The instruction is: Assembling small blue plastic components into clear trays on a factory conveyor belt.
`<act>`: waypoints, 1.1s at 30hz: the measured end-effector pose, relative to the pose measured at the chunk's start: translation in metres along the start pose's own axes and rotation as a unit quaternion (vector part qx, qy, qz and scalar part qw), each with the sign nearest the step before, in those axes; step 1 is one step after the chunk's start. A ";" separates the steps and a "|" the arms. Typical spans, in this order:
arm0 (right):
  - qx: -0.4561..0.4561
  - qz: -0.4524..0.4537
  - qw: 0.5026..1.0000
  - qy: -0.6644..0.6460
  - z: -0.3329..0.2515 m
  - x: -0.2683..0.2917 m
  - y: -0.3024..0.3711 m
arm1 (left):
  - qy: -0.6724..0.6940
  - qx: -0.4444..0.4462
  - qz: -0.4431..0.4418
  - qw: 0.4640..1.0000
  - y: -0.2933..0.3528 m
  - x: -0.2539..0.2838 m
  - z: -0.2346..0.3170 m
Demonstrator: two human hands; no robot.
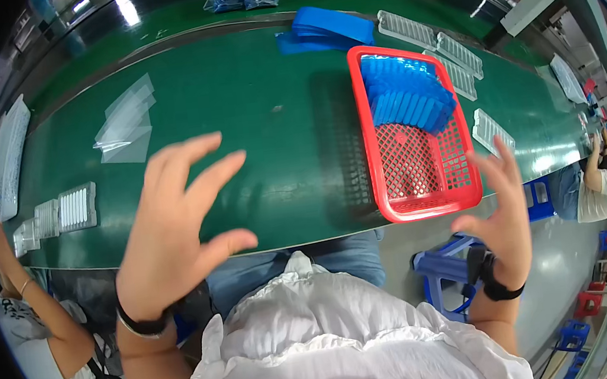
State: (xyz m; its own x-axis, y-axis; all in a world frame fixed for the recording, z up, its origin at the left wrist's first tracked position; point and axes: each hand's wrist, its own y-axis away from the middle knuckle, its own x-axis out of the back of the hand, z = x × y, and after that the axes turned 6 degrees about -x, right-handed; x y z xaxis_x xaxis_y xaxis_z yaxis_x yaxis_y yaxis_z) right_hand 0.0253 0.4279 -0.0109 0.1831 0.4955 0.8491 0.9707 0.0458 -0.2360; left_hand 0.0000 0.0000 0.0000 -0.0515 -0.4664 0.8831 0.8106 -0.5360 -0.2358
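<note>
Basket (429, 209) holding blue strips (406, 95)
Left hand (165, 224) left of it, right hand (506, 226) just right, both with fingers apart.

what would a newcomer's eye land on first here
Probably the bright red basket, right of centre on the green table, with blue pieces bunched in its far end. Next come the person's bare hands, both open and holding nothing: the left hand at the table's near edge, left of centre, the right hand by the basket's near right corner.
</note>
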 end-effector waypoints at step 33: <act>-0.025 0.102 0.994 -0.031 0.062 -0.053 -0.335 | -0.013 0.062 0.059 0.996 0.016 -0.059 -0.019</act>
State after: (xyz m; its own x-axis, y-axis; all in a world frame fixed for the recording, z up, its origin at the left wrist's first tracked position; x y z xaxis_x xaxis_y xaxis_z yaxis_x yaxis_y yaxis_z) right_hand -0.3193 0.4395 -0.0061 0.3675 0.5435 0.7547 0.9214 -0.1024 -0.3749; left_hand 0.0049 0.0059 -0.0634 0.0615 -0.5014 0.8630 0.8756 -0.3879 -0.2878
